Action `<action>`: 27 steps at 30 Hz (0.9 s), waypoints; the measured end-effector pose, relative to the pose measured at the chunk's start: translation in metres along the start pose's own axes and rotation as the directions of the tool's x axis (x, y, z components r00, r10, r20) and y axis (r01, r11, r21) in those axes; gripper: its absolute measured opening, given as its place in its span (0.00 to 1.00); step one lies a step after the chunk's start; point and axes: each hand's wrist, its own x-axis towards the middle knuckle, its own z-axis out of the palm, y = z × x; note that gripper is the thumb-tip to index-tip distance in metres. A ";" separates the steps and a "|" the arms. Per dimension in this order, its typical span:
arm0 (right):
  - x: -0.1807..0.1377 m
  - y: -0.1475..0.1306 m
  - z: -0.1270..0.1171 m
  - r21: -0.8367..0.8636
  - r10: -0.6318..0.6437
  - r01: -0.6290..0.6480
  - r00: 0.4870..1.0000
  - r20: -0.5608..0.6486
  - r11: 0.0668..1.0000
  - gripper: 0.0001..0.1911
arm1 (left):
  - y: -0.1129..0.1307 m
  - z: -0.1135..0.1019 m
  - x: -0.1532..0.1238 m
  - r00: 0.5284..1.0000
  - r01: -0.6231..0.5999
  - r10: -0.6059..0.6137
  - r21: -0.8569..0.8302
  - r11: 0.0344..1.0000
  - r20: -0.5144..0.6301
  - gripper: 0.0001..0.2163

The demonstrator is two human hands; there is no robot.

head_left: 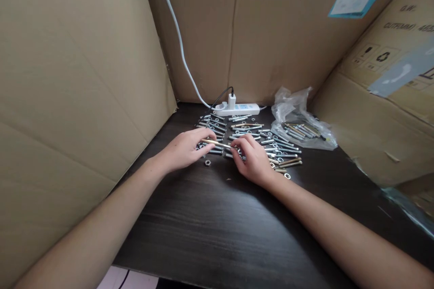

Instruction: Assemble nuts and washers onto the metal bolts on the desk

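A long, thin, gold-coloured metal bolt (219, 144), held at both ends

The bolt is on the near side of the long, white plastic power strip (252, 109), over shiny silver metal bolts (249, 128). The left hand (183, 148) pinches one end with thumb and fingers; the right hand (255, 161) pinches the other. It looks stiff, light and tough, maybe slippery, so the ends seem good to grip. Both hands curl inward, backs up.

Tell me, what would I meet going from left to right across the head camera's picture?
Left cardboard wall → left hand → slender rod between the hands → right hand → clear plastic bag with metal pieces in it → printed cardboard wall on the right.
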 end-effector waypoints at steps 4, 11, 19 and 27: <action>0.000 -0.001 0.001 0.029 0.019 -0.020 0.999 0.028 0.999 0.04 | 0.007 0.003 -0.001 0.997 0.079 -0.082 -0.170 0.982 -0.010 0.07; -0.002 -0.003 0.003 0.011 0.017 -0.018 0.997 0.077 1.000 0.03 | 0.014 0.006 0.001 0.996 0.086 -0.090 -0.437 0.896 0.010 0.05; -0.002 -0.004 0.004 -0.018 0.037 -0.035 0.992 0.122 0.999 0.04 | 0.008 0.003 0.002 0.997 0.075 -0.083 -0.521 0.850 0.008 0.07; -0.002 -0.004 0.003 0.030 -0.013 0.009 0.991 0.136 0.999 0.09 | 0.004 -0.005 0.001 0.996 0.087 -0.088 -0.568 0.818 0.026 0.11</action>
